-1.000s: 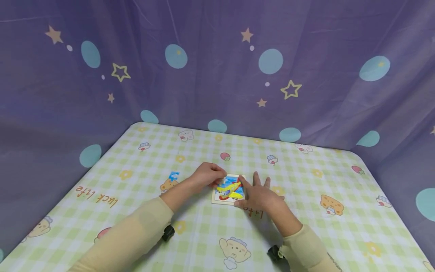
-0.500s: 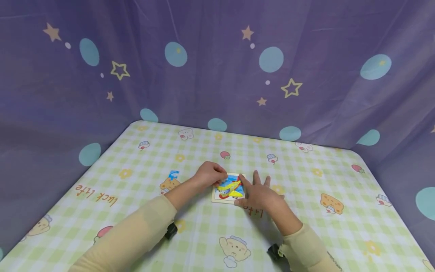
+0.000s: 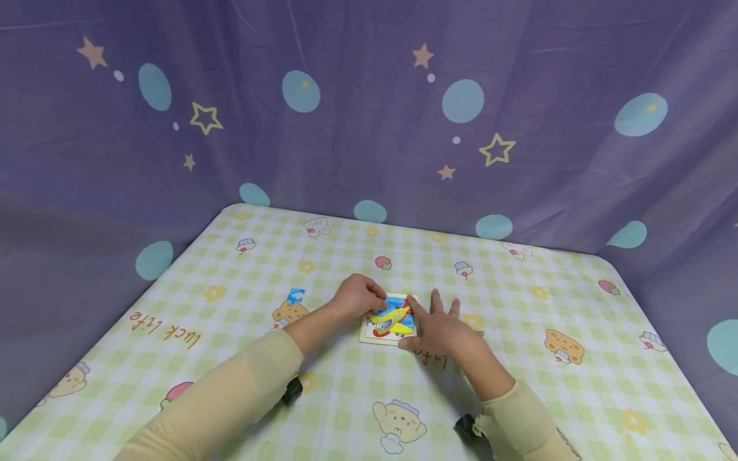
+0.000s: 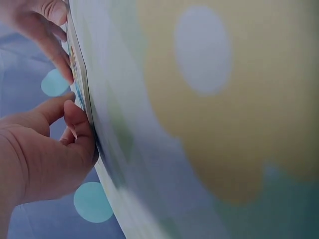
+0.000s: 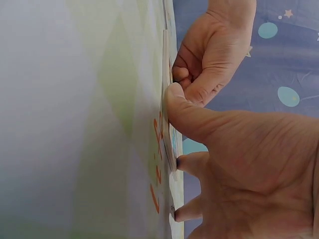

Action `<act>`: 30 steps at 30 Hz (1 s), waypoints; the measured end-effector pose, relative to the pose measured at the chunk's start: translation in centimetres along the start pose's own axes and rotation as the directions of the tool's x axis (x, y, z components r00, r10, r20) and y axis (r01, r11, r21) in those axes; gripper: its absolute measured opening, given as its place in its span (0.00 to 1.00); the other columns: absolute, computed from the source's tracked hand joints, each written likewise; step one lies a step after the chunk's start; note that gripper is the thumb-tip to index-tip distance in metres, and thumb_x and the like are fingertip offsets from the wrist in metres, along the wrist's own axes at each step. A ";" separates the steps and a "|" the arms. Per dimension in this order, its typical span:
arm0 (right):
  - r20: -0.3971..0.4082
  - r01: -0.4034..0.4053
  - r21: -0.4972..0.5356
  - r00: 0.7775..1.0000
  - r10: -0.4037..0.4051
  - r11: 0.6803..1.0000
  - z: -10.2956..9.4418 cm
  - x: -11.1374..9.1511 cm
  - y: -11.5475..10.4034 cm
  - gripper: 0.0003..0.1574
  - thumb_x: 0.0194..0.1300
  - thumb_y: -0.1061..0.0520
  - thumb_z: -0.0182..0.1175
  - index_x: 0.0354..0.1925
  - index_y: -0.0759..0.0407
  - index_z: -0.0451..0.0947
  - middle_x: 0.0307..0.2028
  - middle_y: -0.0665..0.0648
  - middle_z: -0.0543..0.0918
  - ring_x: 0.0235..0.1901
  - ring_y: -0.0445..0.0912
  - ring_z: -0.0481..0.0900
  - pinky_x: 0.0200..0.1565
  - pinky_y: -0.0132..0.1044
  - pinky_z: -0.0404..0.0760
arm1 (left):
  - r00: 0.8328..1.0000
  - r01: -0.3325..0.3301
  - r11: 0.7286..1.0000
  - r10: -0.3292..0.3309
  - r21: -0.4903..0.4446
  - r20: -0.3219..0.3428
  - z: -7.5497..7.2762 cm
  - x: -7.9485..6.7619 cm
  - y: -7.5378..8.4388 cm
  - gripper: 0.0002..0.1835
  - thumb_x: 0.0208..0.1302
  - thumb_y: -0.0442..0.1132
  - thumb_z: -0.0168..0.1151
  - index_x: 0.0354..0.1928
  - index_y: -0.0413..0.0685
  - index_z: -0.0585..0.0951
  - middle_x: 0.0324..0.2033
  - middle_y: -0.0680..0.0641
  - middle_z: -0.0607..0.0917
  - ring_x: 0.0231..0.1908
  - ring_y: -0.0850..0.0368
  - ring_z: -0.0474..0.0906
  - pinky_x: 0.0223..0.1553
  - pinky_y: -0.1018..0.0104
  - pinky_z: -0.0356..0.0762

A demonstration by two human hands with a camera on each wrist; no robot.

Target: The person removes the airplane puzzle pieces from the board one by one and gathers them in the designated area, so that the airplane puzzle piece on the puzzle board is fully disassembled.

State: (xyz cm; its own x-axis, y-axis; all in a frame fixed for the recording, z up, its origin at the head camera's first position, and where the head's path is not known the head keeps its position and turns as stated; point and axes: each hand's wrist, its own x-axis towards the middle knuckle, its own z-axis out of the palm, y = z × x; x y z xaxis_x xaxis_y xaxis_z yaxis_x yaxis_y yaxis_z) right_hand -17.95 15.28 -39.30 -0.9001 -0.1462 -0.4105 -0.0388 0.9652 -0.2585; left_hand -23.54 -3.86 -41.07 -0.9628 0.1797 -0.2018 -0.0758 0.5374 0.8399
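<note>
A square wooden jigsaw puzzle (image 3: 393, 324) with a yellow airplane on blue lies on the table in front of me. At its far left corner my left hand (image 3: 356, 298) has thumb and fingertips close together, pinching a small puzzle piece that the fingers mostly hide. In the left wrist view those fingertips (image 4: 71, 107) are right at the board's surface. My right hand (image 3: 442, 330) spreads over the right side, its thumb (image 5: 177, 99) on the near part of the board and its index finger at the far right corner. A loose blue puzzle piece (image 3: 296, 296) lies to the left.
A green-and-white checked tablecloth (image 3: 346, 410) with printed cartoons covers the table. Behind it hangs a purple curtain (image 3: 369, 160) with stars and dots. Black wrist devices (image 3: 293, 390) are strapped under both forearms.
My left hand has shifted slightly right and lower over the puzzle's far left corner; the white piece edge seen earlier at its fingertips no longer shows. My right hand stays in place.
</note>
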 end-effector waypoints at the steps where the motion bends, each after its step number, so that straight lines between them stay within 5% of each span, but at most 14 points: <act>1: -0.001 0.001 0.001 1.000 -0.001 1.000 0.0 0.0 0.0 0.60 0.60 0.27 0.64 0.81 0.36 0.48 0.79 0.67 0.37 0.73 0.76 0.33 0.46 0.89 0.52 | 1.000 -0.002 1.000 0.002 0.011 -0.003 0.0 0.0 0.0 0.06 0.58 0.32 0.74 0.36 0.41 0.87 0.29 0.47 0.84 0.23 0.60 0.77 0.24 0.70 0.78; 30: -0.009 0.001 -0.004 1.000 -0.001 1.000 0.0 0.0 0.0 0.61 0.58 0.26 0.65 0.81 0.36 0.49 0.79 0.67 0.38 0.73 0.76 0.34 0.45 0.89 0.53 | 0.998 -0.029 0.988 0.037 0.154 -0.050 0.3 -0.7 0.8 0.05 0.57 0.32 0.75 0.27 0.41 0.86 0.24 0.49 0.82 0.25 0.59 0.76 0.26 0.70 0.76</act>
State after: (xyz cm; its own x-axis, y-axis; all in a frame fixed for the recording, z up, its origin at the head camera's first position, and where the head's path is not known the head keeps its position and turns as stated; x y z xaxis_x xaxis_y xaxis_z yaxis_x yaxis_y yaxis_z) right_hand -17.91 15.29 -39.29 -0.9037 -0.1450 -0.4028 -0.0410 0.9659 -0.2555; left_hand -22.83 -3.28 -40.44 -0.9766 0.1584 -0.1453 -0.0069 0.6526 0.7577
